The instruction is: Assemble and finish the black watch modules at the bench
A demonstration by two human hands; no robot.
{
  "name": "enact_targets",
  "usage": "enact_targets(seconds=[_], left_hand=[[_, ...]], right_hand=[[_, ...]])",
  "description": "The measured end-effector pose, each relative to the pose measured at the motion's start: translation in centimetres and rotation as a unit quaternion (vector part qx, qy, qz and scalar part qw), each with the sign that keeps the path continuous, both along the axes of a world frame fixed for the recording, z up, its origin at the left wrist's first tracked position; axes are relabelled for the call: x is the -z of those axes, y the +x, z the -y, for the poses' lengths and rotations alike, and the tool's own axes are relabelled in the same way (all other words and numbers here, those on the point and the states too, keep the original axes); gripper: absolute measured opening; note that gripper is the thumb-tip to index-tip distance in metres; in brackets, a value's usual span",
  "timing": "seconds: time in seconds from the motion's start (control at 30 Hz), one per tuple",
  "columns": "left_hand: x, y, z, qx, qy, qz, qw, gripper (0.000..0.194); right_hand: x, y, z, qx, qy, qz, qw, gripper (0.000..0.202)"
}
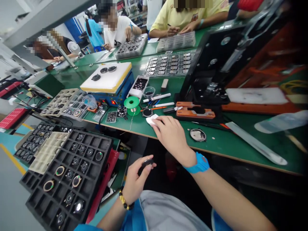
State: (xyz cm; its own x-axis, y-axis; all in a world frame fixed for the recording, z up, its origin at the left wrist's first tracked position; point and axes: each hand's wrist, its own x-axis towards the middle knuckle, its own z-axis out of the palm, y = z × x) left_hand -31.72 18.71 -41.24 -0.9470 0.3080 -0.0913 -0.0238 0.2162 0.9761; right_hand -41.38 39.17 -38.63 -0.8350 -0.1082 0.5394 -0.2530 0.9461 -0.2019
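Our left hand (138, 178) is clamped on a small dark round watch part (147, 162), held up off the bench, in front of our body; our right hand (170, 136) has its fingers on a white cloth (152, 119) at the edge of the green bench (166, 141); hands apart; black round piece (147, 112) just beyond the cloth; green spool (132, 104) left of that; silver round part (198, 135) lies right of our right hand; black compartment tray (79, 192) with watch parts at our left.
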Motion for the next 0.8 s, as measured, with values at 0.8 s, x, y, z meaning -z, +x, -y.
enact_targets(seconds=[0.8], left_hand=[[-0.7,-1.3,2.2,-0.005,-0.195,-0.32,0.927,0.022]], right_hand=[[1.8,7.3,0.6,-0.155,-0.378,0.148,0.901,0.011]])
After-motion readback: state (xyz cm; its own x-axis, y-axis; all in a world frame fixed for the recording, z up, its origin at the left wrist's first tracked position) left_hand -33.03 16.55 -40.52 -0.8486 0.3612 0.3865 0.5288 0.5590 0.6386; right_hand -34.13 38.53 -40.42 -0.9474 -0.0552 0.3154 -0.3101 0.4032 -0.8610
